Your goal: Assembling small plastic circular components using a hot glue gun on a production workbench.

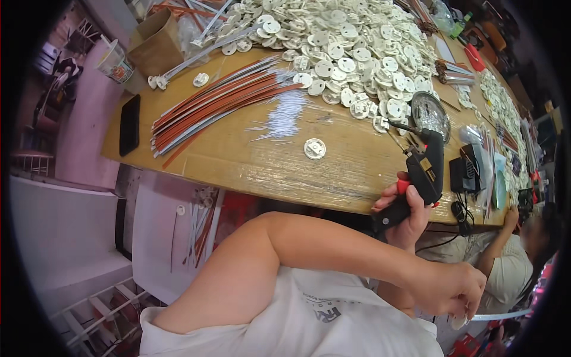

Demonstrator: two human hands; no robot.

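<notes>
I judged gluing was underway: my right hand (410, 211) gripped the black glue gun (423, 172) at the table edge (250, 169); my left hand (452, 291) pinched a white disc (459, 322) low down, needing the nozzle aimed there.

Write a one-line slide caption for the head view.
Right hand grips a black glue gun at a wooden table heaped with white discs.

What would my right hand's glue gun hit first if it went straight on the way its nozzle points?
Probably the round metal dish just past the nozzle of the glue gun in the right hand; depth is unclear.
</notes>
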